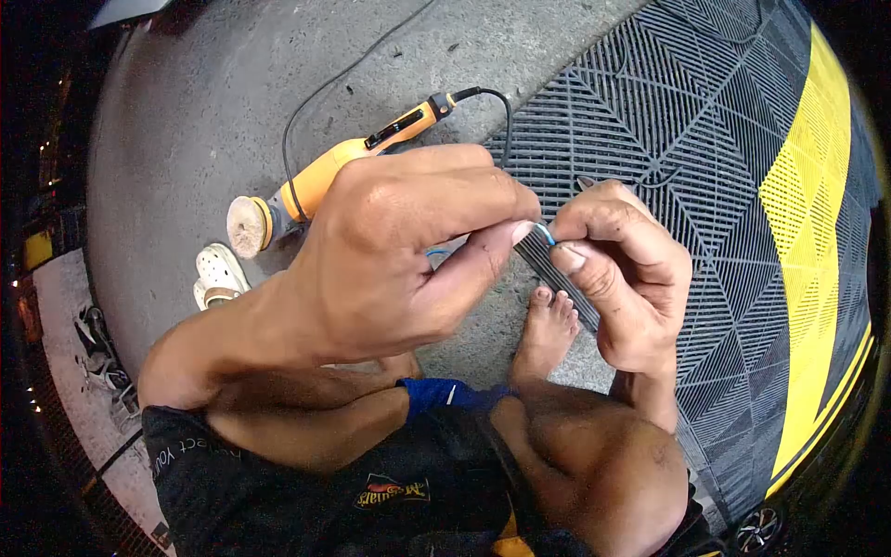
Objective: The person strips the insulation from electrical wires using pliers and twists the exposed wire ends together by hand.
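Note:
A short length of thin blue wire (545, 234) runs between my two hands at chest height. My left hand (418, 241) pinches one end of it between thumb and forefinger, with the other fingers curled. On the other side, my right hand (626, 274) pinches the wire between thumb and fingertip, close to the left fingertips. A bit more blue shows behind my left palm, mostly hidden. Some dark pointed thing (583, 183) pokes out above my right fingers; its kind cannot be made out.
On the concrete floor (223, 111) lies a yellow-orange polisher (320, 176) with a round pale pad and a black cord (290, 125). White clogs (221, 269) are at the left. Black grid floor tiles (650, 121) with a yellow band (807, 186) cover the right side.

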### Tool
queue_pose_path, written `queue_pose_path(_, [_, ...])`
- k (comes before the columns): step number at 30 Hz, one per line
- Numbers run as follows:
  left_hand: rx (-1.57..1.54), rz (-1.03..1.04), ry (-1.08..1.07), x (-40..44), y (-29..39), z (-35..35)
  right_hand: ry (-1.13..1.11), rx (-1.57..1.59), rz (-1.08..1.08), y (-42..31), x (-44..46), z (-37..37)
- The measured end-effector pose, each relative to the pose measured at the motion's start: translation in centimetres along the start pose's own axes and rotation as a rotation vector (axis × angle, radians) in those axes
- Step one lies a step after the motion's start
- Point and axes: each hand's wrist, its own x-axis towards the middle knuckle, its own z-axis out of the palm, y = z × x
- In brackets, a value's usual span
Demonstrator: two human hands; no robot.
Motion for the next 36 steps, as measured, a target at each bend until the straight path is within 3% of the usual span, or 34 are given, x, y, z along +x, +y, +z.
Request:
queue_pose_path(6, [-0.109,-0.052,0.037,-0.3,-0.1,0.2,-0.073,0.061,-0.091,0.3,0.3,-0.1])
queue_pose_path(11, [-0.149,-0.181,0.037,-0.5,0.3,0.3,0.005,-0.163,-0.168,0.1,0.3,-0.6])
queue_pose_path(15, [-0.084,-0.113,-0.031,-0.4,0.1,-0.1,0.074,-0.158,-0.164,0.3,0.0,-0.3])
queue_pose_path(17, [-0.215,-0.236,0.015,-0.6,0.2,0.5,0.123,-0.204,-0.182,0.3,0.1,0.0])
queue_pose_path(21, [-0.117,-0.211,0.021,-0.6,0.8,0.9,0.116,-0.206,-0.192,0.5,-0.1,0.7])
queue_pose_path(28, [-0.148,-0.126,0.243,-1.4,0.6,3.1,0.267,-0.420,-0.487,0.8,0.2,1.9])
queue_pose_path(36, [-0.147,-0.168,0.268,-1.4,1.3,3.4,0.293,-0.441,-0.487,0.7,-0.1,1.7])
